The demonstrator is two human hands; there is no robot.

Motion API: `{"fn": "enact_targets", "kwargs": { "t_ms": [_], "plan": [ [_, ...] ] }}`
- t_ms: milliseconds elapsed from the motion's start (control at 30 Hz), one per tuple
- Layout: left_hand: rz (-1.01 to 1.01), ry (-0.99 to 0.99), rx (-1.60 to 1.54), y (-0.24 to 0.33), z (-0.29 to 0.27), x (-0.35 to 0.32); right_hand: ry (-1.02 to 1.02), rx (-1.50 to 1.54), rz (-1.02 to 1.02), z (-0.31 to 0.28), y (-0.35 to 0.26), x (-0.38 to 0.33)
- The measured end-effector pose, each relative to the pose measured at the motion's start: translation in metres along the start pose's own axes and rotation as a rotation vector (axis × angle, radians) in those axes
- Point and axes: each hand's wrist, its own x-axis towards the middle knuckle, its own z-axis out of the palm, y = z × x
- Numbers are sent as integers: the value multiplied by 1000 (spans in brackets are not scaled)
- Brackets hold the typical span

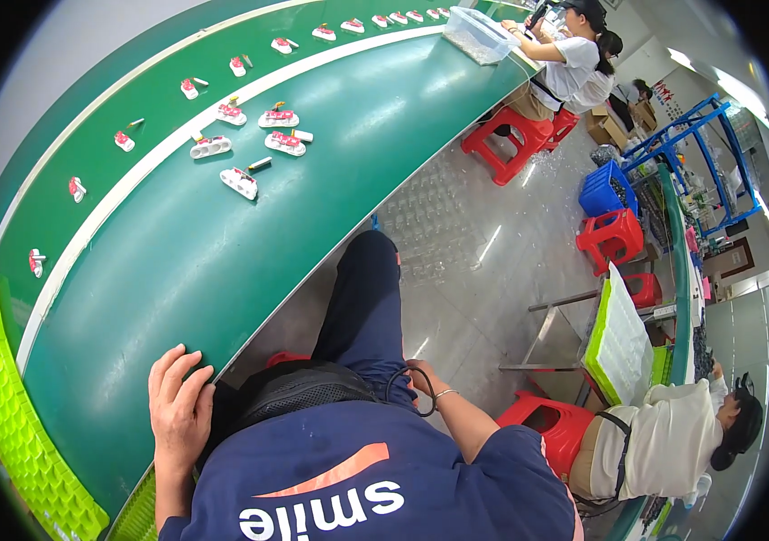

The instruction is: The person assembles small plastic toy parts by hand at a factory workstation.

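Observation:
My left hand (pixel 181 401) rests on the near edge of the green table (pixel 186 270), its fingers stretched out and nothing in them. My right hand (pixel 422 374) is down beside my right thigh, next to a looped black cord (pixel 400 383); its fingers are mostly hidden, so I cannot tell whether it holds the cord. Beyond my left hand, several small red-and-white assemblies (pixel 287 142) lie loose in a cluster on the table. One white piece with a dark stub (pixel 240 183) lies nearest to me. Both hands are apart from them.
Similar pieces (pixel 124 140) sit in a row on the green belt (pixel 154 113) behind a white rail. Bright green textured trays (pixel 28 433) stand at the left. A clear bin (pixel 479 36) is at the far end. Co-workers (pixel 574 59) sit on red stools (pixel 506 144); another person (pixel 655 442) sits at right.

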Motion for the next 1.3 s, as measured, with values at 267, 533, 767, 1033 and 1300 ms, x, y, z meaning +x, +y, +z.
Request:
{"fn": "enact_targets", "kwargs": {
  "t_ms": [267,533,767,1033,1300],
  "plan": [
    [40,13,-65,-2,-5,4,-165,90,-225,62,176,11],
    [75,49,-51,-1,-2,0,-219,-35,-359,66,137,34],
    [-68,154,-49,-14,-18,-27,-149,-403,-197,27,19,18],
    [-341,244,187,-44,-56,-68,157,46,-273,-42,-48,43],
    [-509,254,199,-51,-66,-86,451,136,-1285,-153,-315,7]
  ]
}}
